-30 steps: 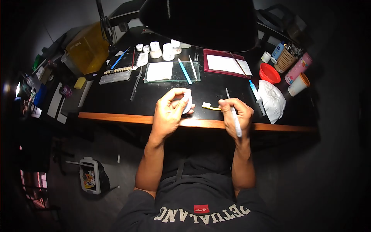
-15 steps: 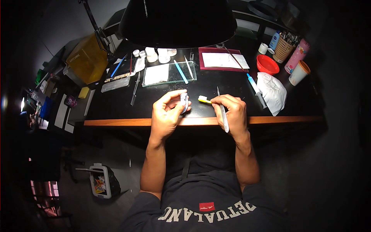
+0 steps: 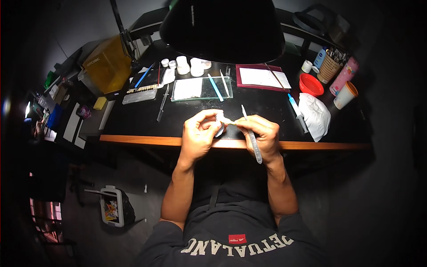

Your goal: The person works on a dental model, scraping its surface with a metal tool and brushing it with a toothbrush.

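Observation:
My left hand (image 3: 196, 137) is closed round a small grey-white piece (image 3: 220, 128) just above the desk's front edge; fingers cover much of it, so its exact kind is unclear. Between the fingers of my right hand (image 3: 265, 135) is a yellow toothbrush (image 3: 228, 121), its white bristle head up against the piece. That same hand also keeps hold of a slim metal tool with a pointed tip (image 3: 255, 149), which slants across the fingers, tip away from me.
Behind the hands lie a glass plate (image 3: 202, 92) with white paper and a blue-handled tool, and a maroon board (image 3: 262, 84). White jars (image 3: 183, 65) stand farther back. At right are a syringe (image 3: 298, 113), crumpled tissue (image 3: 315, 118), red bowl (image 3: 311, 84) and cup (image 3: 345, 95). A dark lamp (image 3: 222, 31) hangs overhead.
The toothbrush in my right hand has moved left and its head now meets the piece in my left hand. The whole view has shifted slightly.

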### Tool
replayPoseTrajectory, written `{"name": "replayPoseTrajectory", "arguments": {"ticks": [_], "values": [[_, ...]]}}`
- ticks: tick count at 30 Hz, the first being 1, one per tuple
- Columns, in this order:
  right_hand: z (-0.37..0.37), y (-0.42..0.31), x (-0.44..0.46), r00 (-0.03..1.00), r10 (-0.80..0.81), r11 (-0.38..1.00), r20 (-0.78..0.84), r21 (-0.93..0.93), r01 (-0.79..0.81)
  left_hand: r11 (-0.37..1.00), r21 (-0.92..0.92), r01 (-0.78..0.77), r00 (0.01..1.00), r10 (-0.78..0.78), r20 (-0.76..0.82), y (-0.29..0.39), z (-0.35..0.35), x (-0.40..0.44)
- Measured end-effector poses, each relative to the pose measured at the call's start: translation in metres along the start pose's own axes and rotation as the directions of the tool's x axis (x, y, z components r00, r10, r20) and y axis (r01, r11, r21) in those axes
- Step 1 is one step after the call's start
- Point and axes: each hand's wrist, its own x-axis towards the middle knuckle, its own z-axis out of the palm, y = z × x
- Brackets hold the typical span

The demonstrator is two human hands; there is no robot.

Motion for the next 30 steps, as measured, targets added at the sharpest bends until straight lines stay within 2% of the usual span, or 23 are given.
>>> {"name": "replayPoseTrajectory", "arguments": {"ticks": [3, 6, 8, 12, 15, 19, 23, 26, 30], "values": [[-0.004, 0.001, -0.005, 0.999, 0.035, 0.999, 0.025, -0.008, -0.035, 0.994, -0.104, 0.040, 0.999, -0.042, -0.020, 0.001, -0.005, 0.001], [-0.002, -0.005, 0.001, 0.999, -0.020, 1.000, -0.037, -0.019, 0.019, 0.995, -0.086, 0.058, 0.998, -0.060, -0.018, 0.004, -0.001, 0.000], [0.003, -0.008, 0.005, 0.996, -0.027, 0.999, -0.084, -0.022, 0.025, 0.996, -0.080, 0.046, 0.999, -0.046, 0.005, 0.008, 0.000, 0.001], [0.009, -0.009, 0.010, 1.000, 0.018, 0.999, -0.020, 0.029, -0.018, 0.995, -0.099, 0.013, 1.000, -0.015, -0.019, 0.006, 0.000, -0.002], [0.008, -0.004, 0.006, 0.999, -0.013, 1.000, -0.043, 0.005, 0.013, 0.997, -0.072, -0.014, 0.999, 0.011, -0.044, 0.008, 0.001, -0.002], [0.000, -0.005, 0.001, 1.000, 0.001, 0.998, -0.018, -0.065, -0.002, 0.987, -0.137, -0.080, 0.995, 0.070, -0.071, 0.000, -0.004, 0.000], [0.001, -0.007, 0.002, 0.997, 0.019, 0.999, -0.072, -0.036, -0.022, 0.996, -0.067, -0.056, 0.993, 0.049, -0.109, 0.007, 0.003, -0.001], [0.003, -0.007, 0.004, 0.994, 0.017, 0.999, -0.106, -0.031, -0.020, 0.995, 0.038, -0.097, 0.989, 0.101, -0.111, 0.007, 0.002, -0.001], [0.002, -0.006, 0.005, 0.994, -0.004, 1.000, -0.111, -0.012, 0.003, 0.994, 0.055, -0.097, 0.989, 0.103, -0.108, 0.009, 0.003, 0.000]]}}
